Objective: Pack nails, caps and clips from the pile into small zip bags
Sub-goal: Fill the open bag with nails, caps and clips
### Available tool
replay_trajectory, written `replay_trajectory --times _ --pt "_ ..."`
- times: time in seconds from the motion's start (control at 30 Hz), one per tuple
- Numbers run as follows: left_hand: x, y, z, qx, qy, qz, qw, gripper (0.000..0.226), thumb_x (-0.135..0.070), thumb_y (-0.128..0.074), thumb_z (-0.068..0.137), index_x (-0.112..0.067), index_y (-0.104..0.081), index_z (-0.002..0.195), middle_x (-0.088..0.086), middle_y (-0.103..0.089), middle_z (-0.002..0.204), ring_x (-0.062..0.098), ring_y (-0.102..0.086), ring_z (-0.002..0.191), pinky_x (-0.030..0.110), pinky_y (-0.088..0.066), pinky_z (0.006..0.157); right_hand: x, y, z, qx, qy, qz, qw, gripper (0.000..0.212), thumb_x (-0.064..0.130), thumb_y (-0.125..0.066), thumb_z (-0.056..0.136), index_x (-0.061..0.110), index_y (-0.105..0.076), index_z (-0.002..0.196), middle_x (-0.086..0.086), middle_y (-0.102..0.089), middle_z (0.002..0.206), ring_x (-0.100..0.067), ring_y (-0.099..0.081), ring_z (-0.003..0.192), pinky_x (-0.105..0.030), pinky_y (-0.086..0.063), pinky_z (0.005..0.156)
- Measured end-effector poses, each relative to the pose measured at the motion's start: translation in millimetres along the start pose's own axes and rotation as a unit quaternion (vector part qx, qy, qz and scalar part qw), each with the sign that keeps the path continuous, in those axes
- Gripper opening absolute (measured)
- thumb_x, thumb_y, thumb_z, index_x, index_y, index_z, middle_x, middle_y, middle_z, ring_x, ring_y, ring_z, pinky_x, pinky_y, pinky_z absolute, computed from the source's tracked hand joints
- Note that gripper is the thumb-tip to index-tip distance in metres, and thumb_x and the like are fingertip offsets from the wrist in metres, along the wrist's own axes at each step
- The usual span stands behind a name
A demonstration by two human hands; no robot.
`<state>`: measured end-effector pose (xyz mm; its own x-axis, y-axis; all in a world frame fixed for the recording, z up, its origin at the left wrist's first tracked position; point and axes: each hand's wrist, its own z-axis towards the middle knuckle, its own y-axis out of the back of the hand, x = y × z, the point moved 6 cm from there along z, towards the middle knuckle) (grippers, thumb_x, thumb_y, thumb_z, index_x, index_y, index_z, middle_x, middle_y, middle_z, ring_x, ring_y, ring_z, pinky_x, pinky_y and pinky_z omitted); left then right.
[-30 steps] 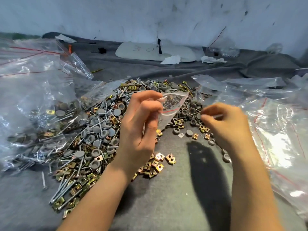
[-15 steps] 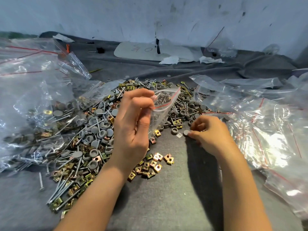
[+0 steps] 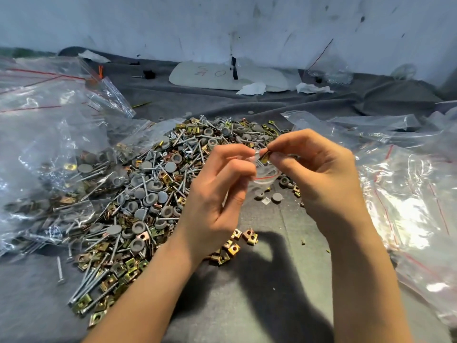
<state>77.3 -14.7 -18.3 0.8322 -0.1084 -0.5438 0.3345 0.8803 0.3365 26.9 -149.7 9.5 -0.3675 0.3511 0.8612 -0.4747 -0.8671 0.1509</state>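
Between my hands, up over the grey cloth (image 3: 259, 293), hangs the small zip bag (image 3: 263, 175). My left hand (image 3: 217, 191) pinches its mouth, and my right hand (image 3: 319, 174) pinches a brass clip (image 3: 265, 157) right at the opening. The pile (image 3: 158, 184) of nails, grey caps and clips lies just behind and to the left, with big clear bags (image 3: 49, 144) on either side.

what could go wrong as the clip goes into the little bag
1. The right hand pinches a clip at the mouth of the small zip bag, which the left hand holds crumpled; the clip may catch on the rim and drop.
2. A dropped clip would likely fall among the loose caps or the pile beside, hard to find again.
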Motion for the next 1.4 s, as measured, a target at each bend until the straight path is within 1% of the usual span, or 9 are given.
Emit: replay_trajectory --times 0.2,0.4,0.5,0.57,0.67,0.8,0.93,1.07,1.4 --pt "-2 1 1 -0.005 -0.01 0.005 1.0 0.011 -0.008 -0.044 0.095 -0.012 -0.054 0.098 0.014 -0.054 0.116 0.015 -0.055 0.109 0.022 -0.041 0.091 0 -3 -2 0.044 -0.013 0.013 0.999 0.013 0.005 -0.064 0.08 0.016 -0.068 0.085 -0.007 -0.072 0.087 -0.021 -0.066 0.088 -0.03 -0.051 0.077" --pt "-3 1 1 -0.003 -0.009 0.005 1.0 0.011 -0.008 -0.044 0.094 -0.012 -0.053 0.098 0.014 -0.054 0.116 0.013 -0.054 0.109 0.02 -0.04 0.092 -1 -5 -3 0.054 -0.01 0.025 0.998 0.012 0.005 -0.062 0.082 0.015 -0.067 0.085 -0.005 -0.072 0.094 -0.011 -0.065 0.089 -0.02 -0.047 0.075" --pt "-2 3 0 -0.013 -0.002 0.0 1.0 0.012 -0.006 -0.043 0.093 -0.011 -0.053 0.098 0.013 -0.054 0.116 0.014 -0.056 0.109 0.021 -0.042 0.092 -1 9 -1 0.01 -0.003 0.009 1.0 0.027 0.002 -0.058 0.086 0.026 -0.068 0.087 0.005 -0.068 0.113 -0.006 -0.061 0.111 -0.016 -0.047 0.084" --pt "0 4 -1 -0.025 0.01 -0.006 1.0 0.013 -0.006 -0.043 0.092 -0.012 -0.053 0.098 0.012 -0.054 0.116 0.017 -0.057 0.109 0.024 -0.043 0.092 -7 29 -1 -0.053 -0.027 -0.059 0.997 0.032 0.003 -0.056 0.088 0.033 -0.069 0.085 0.011 -0.068 0.109 -0.002 -0.061 0.107 -0.016 -0.047 0.083" --pt "1 6 0 -0.037 0.024 -0.018 0.999 0.016 -0.005 -0.042 0.092 -0.013 -0.054 0.099 0.011 -0.054 0.116 0.021 -0.057 0.108 0.03 -0.047 0.091 -32 58 -6 -0.076 -0.158 -0.247 0.953 0.026 0.007 -0.06 0.089 0.031 -0.069 0.081 0.012 -0.068 0.084 -0.004 -0.062 0.078 -0.017 -0.045 0.062" --pt "3 7 -1 -0.046 0.031 -0.024 0.998 0.018 -0.006 -0.042 0.091 -0.014 -0.054 0.101 0.01 -0.054 0.116 0.024 -0.058 0.108 0.035 -0.05 0.091 -73 62 -21 0.044 -0.332 -0.384 0.861 0.007 0.009 -0.068 0.083 0.014 -0.073 0.083 0.002 -0.063 0.064 -0.012 -0.056 0.06 -0.021 -0.038 0.054" --pt "4 8 -1 -0.054 0.043 -0.028 0.997 0.017 -0.009 -0.041 0.091 -0.016 -0.054 0.101 0.006 -0.054 0.118 0.026 -0.058 0.109 0.041 -0.051 0.091 -76 56 -21 0.029 -0.348 -0.432 0.831 0.005 0.012 -0.068 0.078 0.013 -0.072 0.08 -0.012 -0.068 0.079 -0.032 -0.064 0.076 -0.034 -0.053 0.069" --pt "5 7 -2 -0.05 0.046 -0.025 0.997 0.016 -0.011 -0.042 0.092 -0.017 -0.053 0.101 0.006 -0.054 0.118 0.027 -0.058 0.11 0.045 -0.051 0.091 -78 47 -21 0.059 -0.354 -0.471 0.806 0.013 0.012 -0.067 0.08 0.011 -0.067 0.093 -0.014 -0.066 0.092 -0.032 -0.062 0.088 -0.039 -0.054 0.08" --pt "7 8 -2 -0.056 0.049 -0.019 0.997 0.015 -0.012 -0.041 0.092 -0.017 -0.053 0.1 0.008 -0.054 0.115 0.029 -0.058 0.107 0.047 -0.051 0.088 -79 36 -19 0.082 -0.333 -0.467 0.815 0.005 0.002 -0.062 0.082 0.004 -0.064 0.086 -0.015 -0.063 0.093 -0.032 -0.06 0.087 -0.037 -0.052 0.076"
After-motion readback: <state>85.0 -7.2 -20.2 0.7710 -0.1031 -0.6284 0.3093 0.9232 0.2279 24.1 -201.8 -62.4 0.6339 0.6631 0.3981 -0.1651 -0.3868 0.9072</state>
